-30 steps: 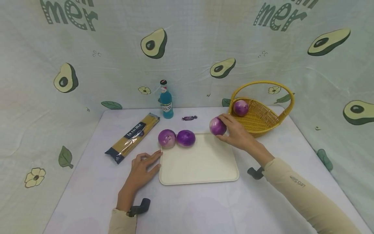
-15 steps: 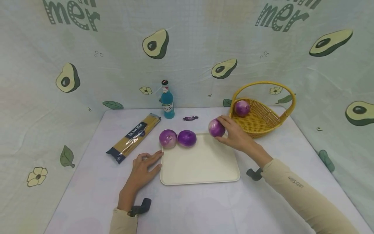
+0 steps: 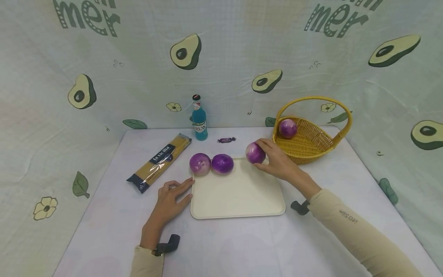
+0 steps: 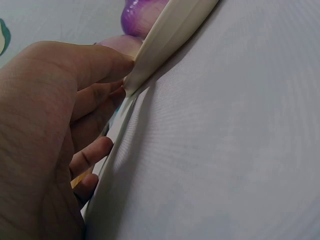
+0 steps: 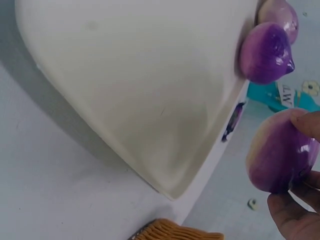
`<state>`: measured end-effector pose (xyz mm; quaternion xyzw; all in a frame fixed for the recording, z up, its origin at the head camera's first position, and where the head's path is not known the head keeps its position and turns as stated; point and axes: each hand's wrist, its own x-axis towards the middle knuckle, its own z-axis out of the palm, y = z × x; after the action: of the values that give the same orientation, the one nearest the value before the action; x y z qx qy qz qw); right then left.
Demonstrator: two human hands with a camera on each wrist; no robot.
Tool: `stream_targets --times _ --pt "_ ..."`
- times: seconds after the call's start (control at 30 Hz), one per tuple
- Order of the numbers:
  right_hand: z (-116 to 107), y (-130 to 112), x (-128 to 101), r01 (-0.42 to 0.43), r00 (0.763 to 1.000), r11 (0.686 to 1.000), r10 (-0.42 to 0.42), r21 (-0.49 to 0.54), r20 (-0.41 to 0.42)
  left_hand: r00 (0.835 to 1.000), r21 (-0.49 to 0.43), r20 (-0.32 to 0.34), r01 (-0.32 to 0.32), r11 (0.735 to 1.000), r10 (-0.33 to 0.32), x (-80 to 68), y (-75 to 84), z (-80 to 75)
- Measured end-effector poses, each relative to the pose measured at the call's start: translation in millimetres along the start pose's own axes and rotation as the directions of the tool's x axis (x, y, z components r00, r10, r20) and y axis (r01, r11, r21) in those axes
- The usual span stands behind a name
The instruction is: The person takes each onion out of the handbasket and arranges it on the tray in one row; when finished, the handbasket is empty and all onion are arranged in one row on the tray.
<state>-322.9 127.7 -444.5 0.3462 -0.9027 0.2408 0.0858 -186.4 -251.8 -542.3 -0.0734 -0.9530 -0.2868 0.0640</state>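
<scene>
My right hand (image 3: 277,159) grips a purple onion (image 3: 255,153) between thumb and fingers over the tray's far right corner. The right wrist view shows that onion (image 5: 280,150) with its pale side turned to the tray. My left hand (image 3: 171,202) rests beside the left rim of the cream tray (image 3: 238,198), fingertips touching it. In the left wrist view, the thumb and fingertips of my left hand (image 4: 65,95) lie along the tray's edge (image 4: 167,42). Two more purple onions (image 3: 200,164) (image 3: 222,164) sit side by side at the tray's far left.
A yellow wicker basket (image 3: 308,152) with one onion (image 3: 288,128) inside stands at the back right. Behind the tray are a blue bottle (image 3: 199,121) and a purple wrapped candy (image 3: 226,140). A pasta pack (image 3: 159,161) lies slantwise on the left.
My right hand has moved slightly left and nearer to me with the onion in its grip, away from the basket. The left hand has stayed at the tray's rim.
</scene>
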Motion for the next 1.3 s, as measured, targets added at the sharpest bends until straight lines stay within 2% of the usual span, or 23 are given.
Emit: stream_targets --times 0.5,1.3 --pt "8 -1 -1 -0.023 0.999 1.0 0.024 -0.006 0.029 1.0 0.004 0.012 0.02 1.0 -0.02 0.7 1.8 -0.3" --pt "19 -5 0 -0.021 0.998 1.0 0.02 0.022 0.052 1.0 -0.003 0.004 0.002 1.0 -0.002 1.0 -1.1 1.4"
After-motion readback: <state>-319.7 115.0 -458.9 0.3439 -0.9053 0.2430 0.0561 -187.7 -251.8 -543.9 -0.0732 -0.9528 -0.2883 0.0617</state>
